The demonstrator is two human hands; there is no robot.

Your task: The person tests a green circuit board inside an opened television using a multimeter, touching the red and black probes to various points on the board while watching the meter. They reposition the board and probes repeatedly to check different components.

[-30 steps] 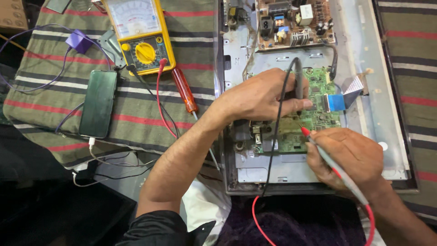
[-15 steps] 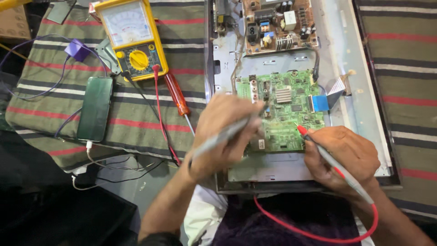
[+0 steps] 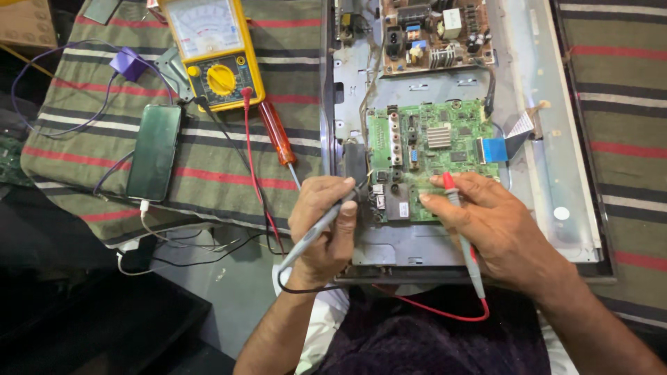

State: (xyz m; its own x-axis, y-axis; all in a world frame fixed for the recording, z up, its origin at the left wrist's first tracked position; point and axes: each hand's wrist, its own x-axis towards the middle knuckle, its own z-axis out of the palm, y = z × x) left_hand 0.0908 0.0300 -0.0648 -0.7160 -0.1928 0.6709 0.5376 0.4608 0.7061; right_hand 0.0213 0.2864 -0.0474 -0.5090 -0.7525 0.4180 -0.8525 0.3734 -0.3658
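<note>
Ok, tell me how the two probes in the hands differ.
The red probe sits in the right hand, tip on the green circuit board; the black probe, in the left hand, meets the board's left edge. Their leads are red and black. Both are gripped like pens.

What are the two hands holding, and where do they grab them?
Left hand grips the grey probe around its shaft. Right hand pinches the red-tipped probe near its tip.

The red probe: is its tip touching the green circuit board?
Touching. In the head view, the right hand presses the red probe tip onto the green circuit board, no gap visible.
</note>
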